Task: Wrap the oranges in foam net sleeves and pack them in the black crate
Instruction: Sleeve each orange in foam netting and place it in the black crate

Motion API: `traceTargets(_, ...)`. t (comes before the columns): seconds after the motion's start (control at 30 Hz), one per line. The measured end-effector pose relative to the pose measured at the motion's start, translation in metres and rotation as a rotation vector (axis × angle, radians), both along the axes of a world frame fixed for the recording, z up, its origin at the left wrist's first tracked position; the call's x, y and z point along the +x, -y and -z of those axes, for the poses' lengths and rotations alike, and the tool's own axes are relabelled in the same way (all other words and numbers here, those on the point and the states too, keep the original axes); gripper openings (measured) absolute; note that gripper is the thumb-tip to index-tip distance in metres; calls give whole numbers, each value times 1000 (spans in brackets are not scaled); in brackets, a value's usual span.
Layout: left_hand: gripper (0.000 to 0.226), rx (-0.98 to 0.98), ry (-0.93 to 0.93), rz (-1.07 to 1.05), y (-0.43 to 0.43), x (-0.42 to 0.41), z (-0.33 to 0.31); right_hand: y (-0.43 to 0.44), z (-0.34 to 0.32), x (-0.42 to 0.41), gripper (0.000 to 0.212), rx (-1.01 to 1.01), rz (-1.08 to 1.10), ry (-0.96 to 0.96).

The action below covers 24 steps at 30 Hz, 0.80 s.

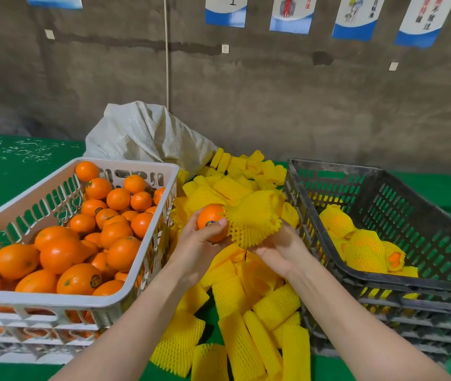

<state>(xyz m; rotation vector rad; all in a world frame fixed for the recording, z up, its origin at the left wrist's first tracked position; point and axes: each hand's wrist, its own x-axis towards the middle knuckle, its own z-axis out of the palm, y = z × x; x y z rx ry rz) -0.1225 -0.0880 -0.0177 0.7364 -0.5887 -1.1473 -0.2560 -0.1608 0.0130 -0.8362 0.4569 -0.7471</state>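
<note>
Between the white crate (147,167) and the black crate (378,273), both hands work on one orange (210,219).

The left hand (199,244) grips the orange; the right hand (279,247) holds a stretched yellow foam net sleeve (254,217) against it, above the loose sleeves (249,325).

Light reads even and fairly bright, coming from overhead; I see only soft, short shadows. Small white glints sit on the oranges (62,254) in the white crate (53,301). The grey wall (246,105) is dimmer. Wide-angle bowing tilts the posters (356,20) near the top corners. Detail slightly soft throughout.
</note>
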Motion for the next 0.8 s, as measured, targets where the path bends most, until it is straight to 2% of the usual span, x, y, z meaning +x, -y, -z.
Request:
traceTargets(0.1,65,14,-9,14,-2,-1,-2,-3,0,0,33,34,1,12)
traceTargets(0.2,55,8,-132,65,-3,-2,-5,-6,-5,-5,14,108,-54,115)
traceTargets(0.27,43,26,-261,107,-1,-3,-7,-10,-6,-12,67,76,-122,114)
traceTargets(0.3,36,34,-298,109,1,-3,-6,-12,-5,-14,73,14,-158,82)
traceTargets(0.33,31,56,-302,94,2,-3,-5,-17,-6,-14,64,-70,-200,32)
traceTargets(0.4,31,95,-254,57,5,-5,-2,-21,-7,-9,33,-263,-275,-57)
traceTargets(0.47,29,75,-245,42,5,-10,-1,-22,-5,-2,18,-427,-216,-154)
traceTargets(0.53,24,19,-289,48,4,-12,-1,-19,0,0,13,-525,-99,-226)
traceTargets(0.57,32,-8,-297,56,3,-12,-1,-18,3,-1,11,-565,-40,-241)
traceTargets(0.63,47,-37,-223,91,0,-11,2,-15,8,-2,8,-596,51,-224)
traceTargets(0.7,49,-58,-110,129,-3,-11,6,-16,11,-1,6,-611,113,-208)
traceTargets(0.8,59,-69,-56,108,-1,-11,10,-20,16,4,7,-719,229,-310)
